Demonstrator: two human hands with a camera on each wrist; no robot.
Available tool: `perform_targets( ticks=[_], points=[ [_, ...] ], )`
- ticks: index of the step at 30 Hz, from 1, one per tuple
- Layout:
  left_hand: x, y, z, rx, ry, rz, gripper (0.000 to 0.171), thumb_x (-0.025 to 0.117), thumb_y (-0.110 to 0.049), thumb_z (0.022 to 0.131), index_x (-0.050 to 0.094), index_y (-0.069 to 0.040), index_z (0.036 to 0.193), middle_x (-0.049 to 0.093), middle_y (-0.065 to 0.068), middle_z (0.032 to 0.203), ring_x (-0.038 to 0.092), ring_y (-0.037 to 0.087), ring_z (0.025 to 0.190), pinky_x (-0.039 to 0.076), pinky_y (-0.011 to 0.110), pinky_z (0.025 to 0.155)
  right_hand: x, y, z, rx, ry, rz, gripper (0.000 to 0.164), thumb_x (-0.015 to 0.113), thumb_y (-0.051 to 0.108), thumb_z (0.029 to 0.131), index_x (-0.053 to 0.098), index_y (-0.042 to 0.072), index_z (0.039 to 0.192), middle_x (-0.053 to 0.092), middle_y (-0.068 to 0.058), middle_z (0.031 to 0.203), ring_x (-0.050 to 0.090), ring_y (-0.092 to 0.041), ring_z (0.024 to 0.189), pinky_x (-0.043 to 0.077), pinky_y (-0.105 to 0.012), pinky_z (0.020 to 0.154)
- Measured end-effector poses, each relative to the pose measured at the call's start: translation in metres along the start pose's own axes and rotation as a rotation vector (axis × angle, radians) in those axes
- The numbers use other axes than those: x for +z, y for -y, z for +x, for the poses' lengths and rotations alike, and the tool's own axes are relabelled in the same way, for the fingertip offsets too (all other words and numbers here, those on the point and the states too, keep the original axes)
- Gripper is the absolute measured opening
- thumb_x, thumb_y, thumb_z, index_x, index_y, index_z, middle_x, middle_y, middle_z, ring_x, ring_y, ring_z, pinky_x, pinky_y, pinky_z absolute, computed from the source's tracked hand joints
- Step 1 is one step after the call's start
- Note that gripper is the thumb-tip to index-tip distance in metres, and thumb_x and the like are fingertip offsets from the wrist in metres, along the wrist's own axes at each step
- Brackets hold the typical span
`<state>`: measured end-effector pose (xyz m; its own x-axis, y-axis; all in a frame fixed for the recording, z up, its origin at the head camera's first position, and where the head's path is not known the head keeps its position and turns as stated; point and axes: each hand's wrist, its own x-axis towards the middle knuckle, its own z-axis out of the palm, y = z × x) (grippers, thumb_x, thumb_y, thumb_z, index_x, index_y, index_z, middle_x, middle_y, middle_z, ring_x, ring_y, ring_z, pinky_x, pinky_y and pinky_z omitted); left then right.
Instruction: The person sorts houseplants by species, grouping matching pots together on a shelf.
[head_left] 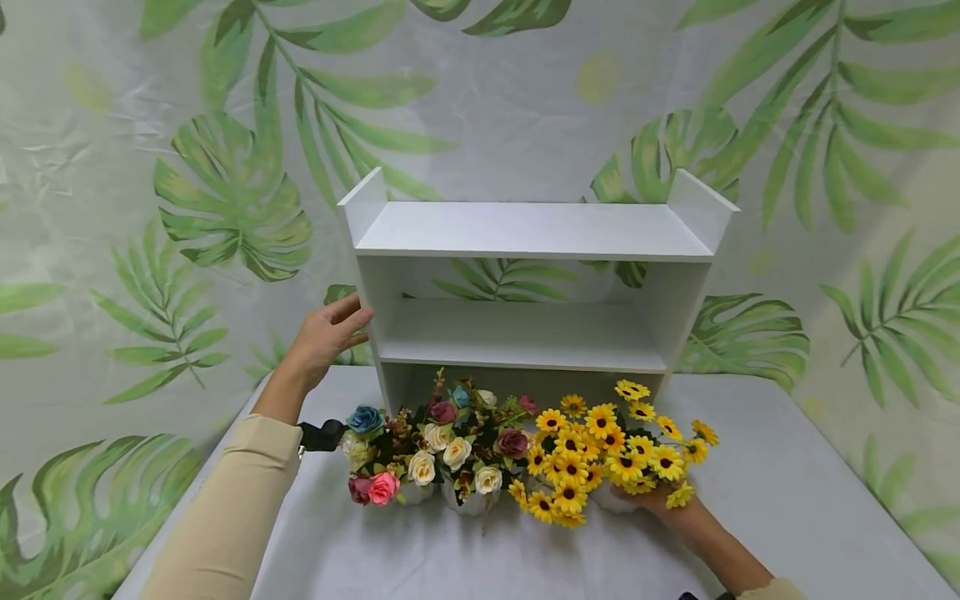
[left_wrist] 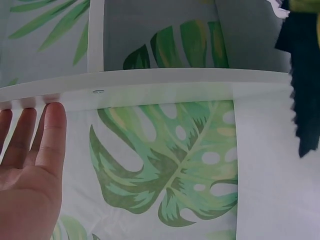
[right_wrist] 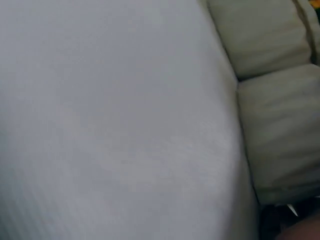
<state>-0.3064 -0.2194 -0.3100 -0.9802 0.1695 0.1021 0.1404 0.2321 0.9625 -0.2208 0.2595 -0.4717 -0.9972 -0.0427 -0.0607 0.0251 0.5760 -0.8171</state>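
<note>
My left hand touches the left side panel of a white shelf unit; in the left wrist view its straight fingers meet the panel's edge. At the lower right, my right hand grips the white pot of the yellow artificial sunflowers, its fingers partly hidden by blooms. Left of it stand a pot of cream and purple roses and a pot with blue and pink roses. The right wrist view shows mostly white cloth and a sleeve.
The shelf unit has a top board between raised ends and a middle board. It stands on a white-covered table. Behind hangs a leaf-patterned cloth. The flowers overlap the unit's lowest compartment in the head view.
</note>
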Motion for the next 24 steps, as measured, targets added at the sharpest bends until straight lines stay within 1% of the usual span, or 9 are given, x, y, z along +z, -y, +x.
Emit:
perform_targets(
  ticks=[1, 3, 5, 7, 12, 14, 18, 22, 24],
  points=[
    [0.0, -0.001, 0.0, 0.001, 0.0, -0.002, 0.069, 0.055, -0.039, 0.102, 0.028, -0.011, 0.158, 0.026, 0.012, 0.164, 0.03, 0.032, 0.15, 0.038, 0.049, 0.12, 0.001, 0.0, -0.001, 0.013, 0.014, 0.023, 0.084, 0.083, 0.02, 0.081, 0.037, -0.004, 0.147, 0.049, -0.023, 0.146, 0.049, -0.036, 0.134, 0.045, -0.047, 0.113],
    [0.0, -0.001, 0.0, 0.0, -0.002, -0.003, 0.068, 0.055, -0.038, 0.102, 0.028, -0.011, 0.158, 0.026, 0.012, 0.164, 0.031, 0.032, 0.15, 0.038, 0.049, 0.12, 0.002, 0.0, -0.002, 0.048, 0.024, 0.052, 0.081, 0.082, 0.024, 0.083, 0.038, 0.001, 0.148, 0.05, -0.019, 0.147, 0.048, -0.032, 0.135, 0.045, -0.043, 0.113],
    [0.0, -0.002, 0.0, -0.001, -0.002, -0.005, 0.068, 0.055, -0.039, 0.102, 0.028, -0.011, 0.158, 0.026, 0.012, 0.164, 0.031, 0.033, 0.15, 0.038, 0.05, 0.121, 0.003, 0.0, -0.002, 0.044, 0.013, 0.053, 0.082, 0.082, 0.026, 0.083, 0.038, 0.002, 0.148, 0.05, -0.017, 0.147, 0.048, -0.029, 0.135, 0.045, -0.039, 0.112],
    [0.0, -0.002, 0.0, -0.001, -0.003, -0.007, 0.069, 0.055, -0.039, 0.102, 0.028, -0.011, 0.158, 0.026, 0.013, 0.164, 0.031, 0.033, 0.15, 0.038, 0.05, 0.121, 0.004, 0.0, -0.002, 0.026, 0.001, 0.044, 0.083, 0.082, 0.026, 0.083, 0.038, 0.002, 0.149, 0.049, -0.017, 0.148, 0.048, -0.03, 0.136, 0.044, -0.039, 0.113],
    [0.001, -0.003, -0.001, -0.009, -0.001, -0.01, 0.069, 0.055, -0.039, 0.102, 0.027, -0.01, 0.158, 0.026, 0.013, 0.164, 0.031, 0.033, 0.15, 0.038, 0.049, 0.121, 0.006, 0.0, -0.004, 0.057, -0.018, 0.029, 0.089, 0.082, 0.032, 0.082, 0.034, -0.001, 0.149, 0.044, -0.022, 0.15, 0.043, -0.039, 0.139, 0.037, -0.055, 0.119],
    [0.001, -0.004, -0.001, -0.012, 0.001, -0.016, 0.069, 0.054, -0.039, 0.102, 0.026, -0.01, 0.158, 0.026, 0.013, 0.165, 0.031, 0.032, 0.15, 0.037, 0.048, 0.121, 0.006, 0.0, -0.005, 0.073, -0.015, 0.027, 0.088, 0.081, 0.034, 0.083, 0.034, -0.001, 0.149, 0.043, -0.022, 0.151, 0.042, -0.04, 0.14, 0.036, -0.057, 0.119],
    [0.002, -0.005, -0.001, -0.019, 0.012, -0.025, 0.07, 0.054, -0.039, 0.102, 0.025, -0.009, 0.158, 0.025, 0.013, 0.165, 0.033, 0.033, 0.149, 0.036, 0.045, 0.122, 0.004, 0.002, -0.01, 0.067, -0.034, 0.003, 0.088, 0.082, 0.033, 0.082, 0.035, -0.001, 0.148, 0.045, -0.022, 0.149, 0.043, -0.04, 0.139, 0.037, -0.056, 0.119],
    [0.002, -0.006, -0.001, -0.031, 0.026, -0.031, 0.072, 0.053, -0.04, 0.102, 0.023, -0.009, 0.159, 0.022, 0.013, 0.165, 0.033, 0.034, 0.149, 0.035, 0.045, 0.123, -0.007, 0.008, -0.017, 0.081, -0.068, 0.028, 0.092, 0.084, 0.03, 0.08, 0.032, 0.0, 0.149, 0.043, -0.022, 0.149, 0.042, -0.039, 0.139, 0.038, -0.056, 0.118],
    [0.001, -0.007, -0.002, -0.035, 0.028, -0.032, 0.072, 0.053, -0.041, 0.102, 0.022, -0.009, 0.159, 0.022, 0.013, 0.165, 0.033, 0.034, 0.149, 0.035, 0.045, 0.123, -0.016, 0.014, -0.02, 0.093, -0.094, 0.017, 0.094, 0.084, 0.032, 0.08, 0.03, 0.002, 0.15, 0.043, -0.019, 0.149, 0.046, -0.031, 0.135, 0.043, -0.048, 0.115]
  ],
)
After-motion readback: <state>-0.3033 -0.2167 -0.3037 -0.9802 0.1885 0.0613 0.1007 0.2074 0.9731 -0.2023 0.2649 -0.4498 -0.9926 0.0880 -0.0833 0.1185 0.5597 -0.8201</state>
